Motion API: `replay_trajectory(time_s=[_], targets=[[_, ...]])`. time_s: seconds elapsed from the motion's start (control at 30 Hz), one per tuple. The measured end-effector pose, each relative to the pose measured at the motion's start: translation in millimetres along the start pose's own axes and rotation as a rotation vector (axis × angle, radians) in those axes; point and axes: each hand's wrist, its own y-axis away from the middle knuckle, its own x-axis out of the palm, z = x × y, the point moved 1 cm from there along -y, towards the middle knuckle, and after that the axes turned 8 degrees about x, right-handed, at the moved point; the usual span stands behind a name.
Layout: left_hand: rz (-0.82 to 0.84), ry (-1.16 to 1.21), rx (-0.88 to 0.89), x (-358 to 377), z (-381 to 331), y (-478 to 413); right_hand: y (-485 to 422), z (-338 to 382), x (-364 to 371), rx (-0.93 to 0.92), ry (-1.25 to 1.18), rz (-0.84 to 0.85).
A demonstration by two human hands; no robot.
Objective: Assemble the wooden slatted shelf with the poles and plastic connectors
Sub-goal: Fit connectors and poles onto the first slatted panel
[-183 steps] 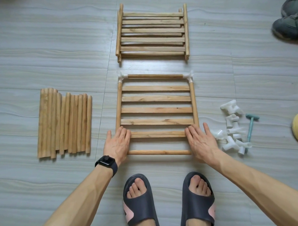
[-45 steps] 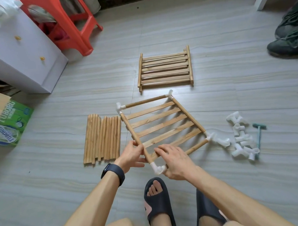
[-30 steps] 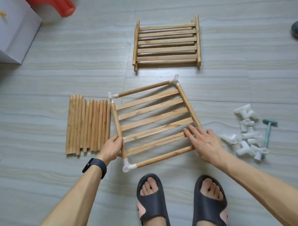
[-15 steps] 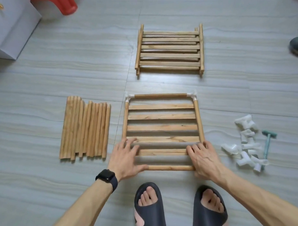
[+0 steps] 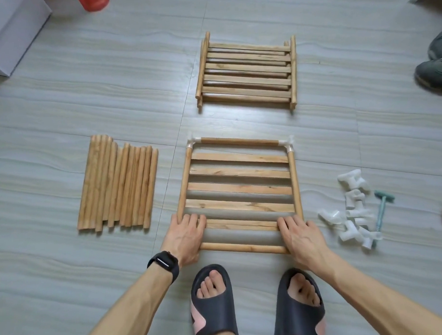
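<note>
A wooden slatted shelf panel (image 5: 240, 175) lies flat on the floor in front of me, with white plastic connectors at its two far corners. My left hand (image 5: 186, 237) presses flat on its near left corner. My right hand (image 5: 300, 236) lies flat on the near right corner. Both near corners are hidden under my hands. A row of loose wooden poles (image 5: 119, 182) lies to the left. A heap of white plastic connectors (image 5: 353, 209) sits to the right. A stack of further slatted panels (image 5: 246, 71) lies beyond.
A small green-headed mallet (image 5: 383, 209) lies beside the connector heap. My two sandalled feet (image 5: 254, 301) stand just behind the panel. Shoes (image 5: 434, 67) rest at the right edge, a white box (image 5: 12, 31) and a red stool at the far left.
One second ago the panel lay turned at an angle with my left hand gripping its side pole. Now it lies square to me and both hands rest flat on its near corners.
</note>
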Motion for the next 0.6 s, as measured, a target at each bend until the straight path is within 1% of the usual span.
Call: replay_trajectory(time_s=[0.2, 0.43, 0.5, 0.6], targets=[[-0.08, -0.026, 0.039, 11.5, -4.4, -7.5, -5.4, -11.5, -4.1, 0.0, -0.046, -0.002], [-0.212, -0.06, 0.044, 15.3, -5.8, -12.5, -7.4, -11.4, -6.5, 0.008, -0.063, 0.017], [-0.203, -0.054, 0.037, 13.0, -6.7, -13.4, -9.1, -11.5, -7.6, 0.004, -0.068, 0.003], [-0.121, -0.006, 0.002, 5.8, -8.3, -14.6, -11.3, -12.3, -7.6, 0.005, -0.034, -0.023]])
